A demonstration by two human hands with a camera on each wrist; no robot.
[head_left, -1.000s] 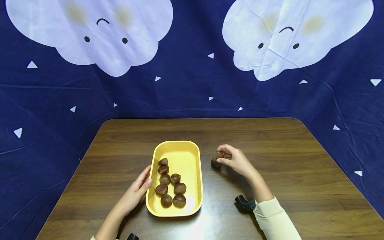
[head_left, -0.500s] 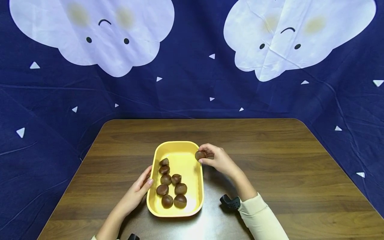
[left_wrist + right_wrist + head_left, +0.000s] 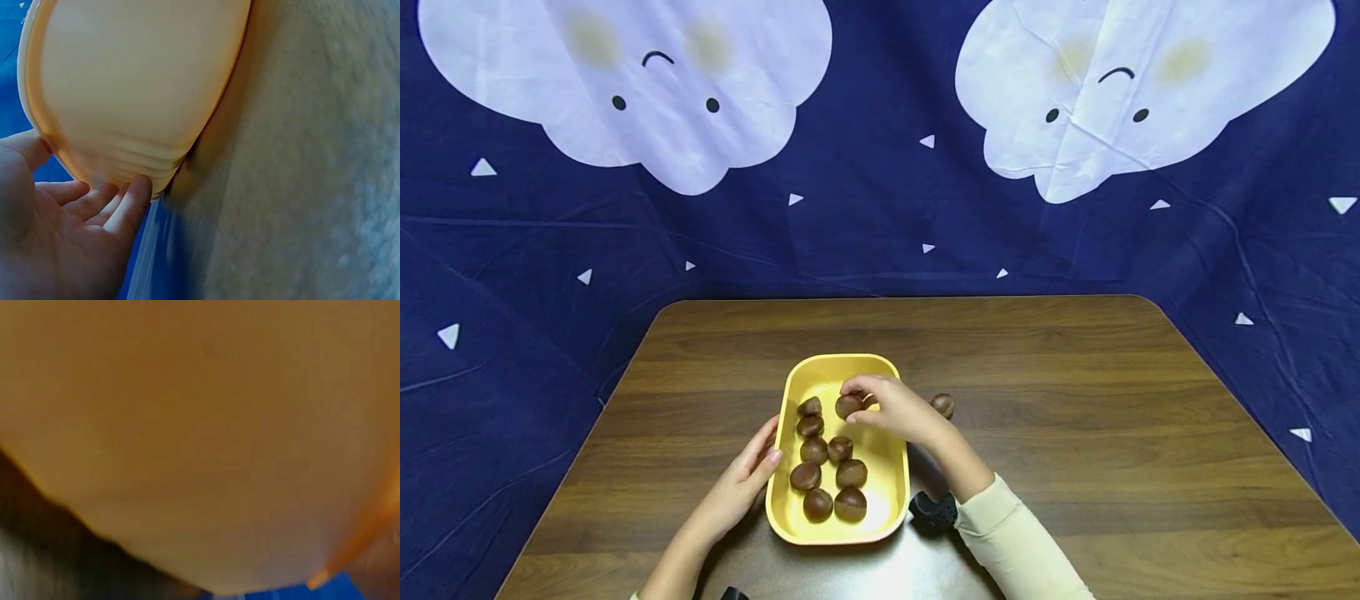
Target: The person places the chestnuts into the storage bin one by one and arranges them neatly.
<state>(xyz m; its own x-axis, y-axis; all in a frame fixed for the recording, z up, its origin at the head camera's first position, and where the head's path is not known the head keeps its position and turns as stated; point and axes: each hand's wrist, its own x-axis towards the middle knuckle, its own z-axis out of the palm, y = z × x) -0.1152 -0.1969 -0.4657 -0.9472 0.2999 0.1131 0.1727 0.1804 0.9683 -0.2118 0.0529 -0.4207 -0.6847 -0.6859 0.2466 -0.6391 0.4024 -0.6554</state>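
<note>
A yellow plastic tray [image 3: 891, 492] stands on the table with several brown chestnuts [image 3: 806, 477] lying loose along its left and near part. My left hand [image 3: 743, 477] holds the tray's left wall, the thumb at the rim. In the left wrist view, the fingers [image 3: 128, 209] rest against the outer wall. Over the far half of the tray, my right hand [image 3: 898, 410] pinches a chestnut [image 3: 848, 407] between thumb and fingers. Another chestnut [image 3: 942, 406] sits on the table just right of the tray, partly behind the right hand. The right wrist view is blurred and filled by the tray wall [image 3: 206, 456].
The wooden table [image 3: 1075, 392] has rounded far corners. Behind it hangs a dark blue cloth [image 3: 880, 225] with white clouds and small triangles. A black wrist strap [image 3: 934, 510] sits on the right arm, close to the tray's right side.
My right hand has lifted a chestnut from the table at the right and carried it left over the tray, uncovering another chestnut on the table. The left hand and tray have stayed put.
</note>
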